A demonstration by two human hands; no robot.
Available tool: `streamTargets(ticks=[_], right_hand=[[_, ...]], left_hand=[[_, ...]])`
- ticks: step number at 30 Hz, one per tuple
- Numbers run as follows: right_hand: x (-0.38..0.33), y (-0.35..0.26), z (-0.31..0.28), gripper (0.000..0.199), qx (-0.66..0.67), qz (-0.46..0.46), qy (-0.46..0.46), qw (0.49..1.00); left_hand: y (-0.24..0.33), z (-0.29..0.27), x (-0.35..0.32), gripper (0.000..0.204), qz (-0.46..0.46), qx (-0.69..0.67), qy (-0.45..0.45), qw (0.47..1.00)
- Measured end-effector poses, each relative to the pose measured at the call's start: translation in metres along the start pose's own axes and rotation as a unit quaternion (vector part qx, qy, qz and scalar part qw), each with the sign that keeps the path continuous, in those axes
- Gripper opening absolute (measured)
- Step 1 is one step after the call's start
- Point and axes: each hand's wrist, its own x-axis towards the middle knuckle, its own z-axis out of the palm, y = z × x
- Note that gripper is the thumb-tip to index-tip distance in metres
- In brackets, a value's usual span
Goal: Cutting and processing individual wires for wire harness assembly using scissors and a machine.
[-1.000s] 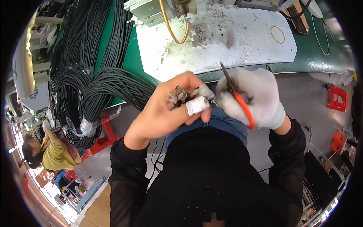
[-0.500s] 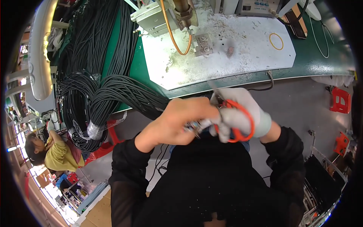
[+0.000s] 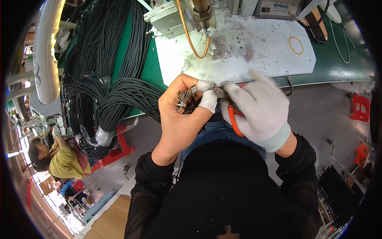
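I have the bare left hand (image 3: 180, 125) clutching small silver metal connectors (image 3: 186, 101), white-covered fingertips pinched together; the white-gloved right hand (image 3: 260, 107) grips orange-red-handled scissors (image 3: 232, 119), blades obscured. I advise fingertips clear of blades. Beyond: green desk (image 3: 338, 71).

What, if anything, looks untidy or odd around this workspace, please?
The white board is littered with small scraps and marked by a brownish smudge. A yellow ring lies loose toward its right side. Oddly, the left hand wears two white fingertip coverings, while the right hand wears a whole glove.
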Motion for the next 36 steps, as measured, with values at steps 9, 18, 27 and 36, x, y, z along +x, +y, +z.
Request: streamTargets(ticks=[9, 18, 27, 36], right_hand=[[-0.006, -0.01, -0.008, 0.017, 0.365, 0.295, -0.165, 0.868], [-0.004, 0.001, -0.005, 0.021, 0.219, 0.104, -0.071, 0.968], [-0.005, 0.011, -0.018, 0.03, 0.1, 0.017, -0.087, 0.991], [-0.013, 0.005, -0.014, 0.024, 0.182, 0.079, -0.089, 0.976]], left_hand=[[-0.012, 0.005, 0.009, 0.017, 0.278, 0.267, -0.01, 0.923], [-0.005, 0.006, 0.004, 0.02, 0.121, 0.17, 0.02, 0.978], [0.002, 0.0, 0.006, 0.023, 0.087, 0.167, -0.036, 0.981], [0.006, 0.011, 0.007, 0.018, 0.068, 0.17, -0.023, 0.983]])
